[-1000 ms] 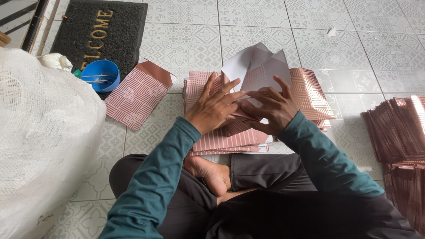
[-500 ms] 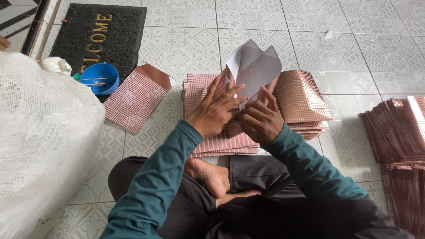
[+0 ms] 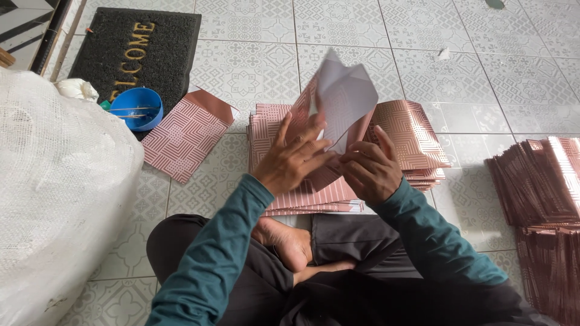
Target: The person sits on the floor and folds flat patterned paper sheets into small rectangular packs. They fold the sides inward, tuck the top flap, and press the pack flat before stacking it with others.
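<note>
— What's the floor like from your feed?

— I see pale patterned tiles [image 3: 254,60], with a dark doormat [image 3: 136,51] at the top left, a blue bowl [image 3: 138,108] at its edge and a big white mesh sack [image 3: 54,199] on the left.

— And the hands?

— My left hand [image 3: 293,160], fingers spread, and my right hand [image 3: 368,172], fingers curled, pinch a folded paper [image 3: 341,99] raised above a pink stack [image 3: 284,145]. Darker stacks [image 3: 538,181] lie right.

Pale grey patterned ceramic floor tiles [image 3: 254,66] fill the room under soft, even daylight. A dark bristly rectangular doormat [image 3: 136,51] lies at the upper left, beside a dark striped threshold strip [image 3: 45,33].
</note>
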